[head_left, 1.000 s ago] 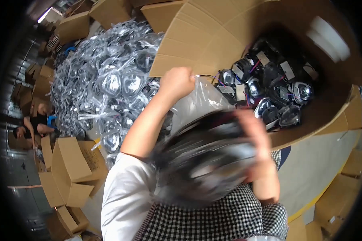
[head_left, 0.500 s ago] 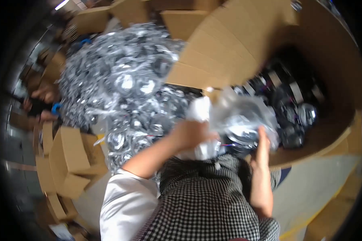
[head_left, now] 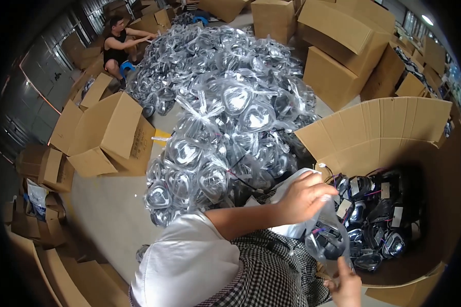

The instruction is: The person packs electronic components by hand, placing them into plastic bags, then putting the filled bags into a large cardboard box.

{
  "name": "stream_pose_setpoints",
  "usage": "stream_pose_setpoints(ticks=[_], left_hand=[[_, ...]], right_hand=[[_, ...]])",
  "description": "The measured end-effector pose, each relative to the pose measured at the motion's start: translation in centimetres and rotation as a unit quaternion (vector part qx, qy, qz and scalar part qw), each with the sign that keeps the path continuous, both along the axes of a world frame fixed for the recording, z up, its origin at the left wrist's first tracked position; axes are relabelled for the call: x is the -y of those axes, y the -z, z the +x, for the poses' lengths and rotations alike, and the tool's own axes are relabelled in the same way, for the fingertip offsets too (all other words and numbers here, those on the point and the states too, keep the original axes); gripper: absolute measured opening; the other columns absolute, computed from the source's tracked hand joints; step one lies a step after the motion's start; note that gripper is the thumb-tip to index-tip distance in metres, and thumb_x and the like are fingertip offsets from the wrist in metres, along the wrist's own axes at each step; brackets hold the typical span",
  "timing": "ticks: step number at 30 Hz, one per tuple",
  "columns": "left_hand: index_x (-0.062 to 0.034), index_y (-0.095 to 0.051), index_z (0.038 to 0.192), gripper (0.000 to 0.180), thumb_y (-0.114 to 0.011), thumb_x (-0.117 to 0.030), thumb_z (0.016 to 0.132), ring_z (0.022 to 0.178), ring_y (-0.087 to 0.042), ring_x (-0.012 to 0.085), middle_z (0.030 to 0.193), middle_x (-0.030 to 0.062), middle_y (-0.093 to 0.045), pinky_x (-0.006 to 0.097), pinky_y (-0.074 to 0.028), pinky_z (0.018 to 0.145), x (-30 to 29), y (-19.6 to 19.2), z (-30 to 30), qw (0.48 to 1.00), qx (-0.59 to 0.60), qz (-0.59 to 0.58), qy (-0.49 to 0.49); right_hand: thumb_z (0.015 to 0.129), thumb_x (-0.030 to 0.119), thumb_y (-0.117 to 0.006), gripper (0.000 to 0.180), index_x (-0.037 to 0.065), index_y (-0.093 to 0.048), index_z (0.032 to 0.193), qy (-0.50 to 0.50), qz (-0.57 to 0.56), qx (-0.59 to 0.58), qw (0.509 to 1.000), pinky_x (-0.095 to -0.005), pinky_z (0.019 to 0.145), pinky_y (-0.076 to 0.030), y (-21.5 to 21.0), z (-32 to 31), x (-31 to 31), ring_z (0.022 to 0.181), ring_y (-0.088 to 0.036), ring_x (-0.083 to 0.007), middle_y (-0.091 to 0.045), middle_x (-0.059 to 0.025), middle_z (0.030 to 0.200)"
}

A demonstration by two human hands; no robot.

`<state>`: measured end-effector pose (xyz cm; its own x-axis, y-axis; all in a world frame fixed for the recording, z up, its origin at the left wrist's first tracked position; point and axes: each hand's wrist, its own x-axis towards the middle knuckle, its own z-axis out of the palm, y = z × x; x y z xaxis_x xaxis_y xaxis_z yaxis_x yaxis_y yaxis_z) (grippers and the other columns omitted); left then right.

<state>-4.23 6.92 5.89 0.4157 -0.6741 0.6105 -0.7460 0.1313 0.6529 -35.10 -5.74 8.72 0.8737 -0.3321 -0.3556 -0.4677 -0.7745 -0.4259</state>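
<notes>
My left hand (head_left: 306, 198) is closed on the gathered upper part of a clear plastic bag (head_left: 338, 225). Inside the bag sits a rounded dark part (head_left: 330, 248) with coloured wires, its exact kind unclear. Just below the bag is my right hand (head_left: 347, 286), thumb raised to the bag's lower edge and the fingers bent apart from it. White plastic sheeting (head_left: 289, 225), perhaps more bags, lies across my lap under the left forearm. To the right, a large open carton (head_left: 374, 115) holds several similar unbagged parts (head_left: 366, 225) with wires and pale tags.
A big heap of bagged rounded parts (head_left: 225, 102) covers the floor ahead. Open cartons (head_left: 107, 133) stand at left, and stacked cartons (head_left: 338, 56) at far right. Another person (head_left: 119, 46) sits by a blue stool (head_left: 128, 66) at the heap's far left side.
The view has swung, bringing more of the heap and the other person into sight. My left hand has come to the bag's upper part; my right hand has dropped from its side to below it.
</notes>
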Motion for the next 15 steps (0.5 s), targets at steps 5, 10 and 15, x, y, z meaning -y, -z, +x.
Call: stream_pose_setpoints(ticks=[5, 10, 15], left_hand=[[-0.0029, -0.060, 0.107, 0.024, -0.050, -0.022, 0.098, 0.099, -0.057, 0.0153, 0.106, 0.0056, -0.060, 0.029, -0.044, 0.089, 2.5, 1.0, -6.1, 0.746, -0.506, 0.087, 0.423], [-0.0072, -0.058, 0.110, 0.037, -0.062, -0.036, 0.088, 0.112, -0.054, 0.0206, 0.119, 0.0108, -0.059, 0.040, -0.042, 0.098, 4.3, 2.8, -8.2, 0.351, -0.797, -0.023, 0.491], [-0.0062, -0.063, 0.092, 0.022, -0.057, -0.028, 0.092, 0.099, -0.057, 0.0236, 0.100, 0.0093, -0.063, 0.044, -0.043, 0.092, 3.0, 4.7, -8.2, 0.314, -0.812, -0.060, 0.489]], right_hand=[[0.083, 0.023, -0.066, 0.078, 0.007, -0.022, 0.147, 0.249, 0.440, 0.529, 0.682, -0.0392, 0.098, -0.038, -3.5, 4.5, -0.5, 0.115, -0.049, -0.0284, -0.043, -0.0160, 0.133], [0.079, 0.043, -0.069, 0.078, 0.009, -0.036, 0.141, -0.106, 0.338, 0.480, 0.802, -0.0465, 0.101, -0.032, -0.8, 5.5, -2.2, 0.110, -0.048, -0.0312, -0.050, -0.0189, 0.121], [0.084, 0.029, -0.067, 0.052, 0.010, -0.053, 0.130, 0.151, 0.520, 0.430, 0.722, -0.0401, 0.087, -0.042, 4.1, 2.6, -3.2, 0.094, -0.056, -0.0310, -0.065, -0.0145, 0.083]])
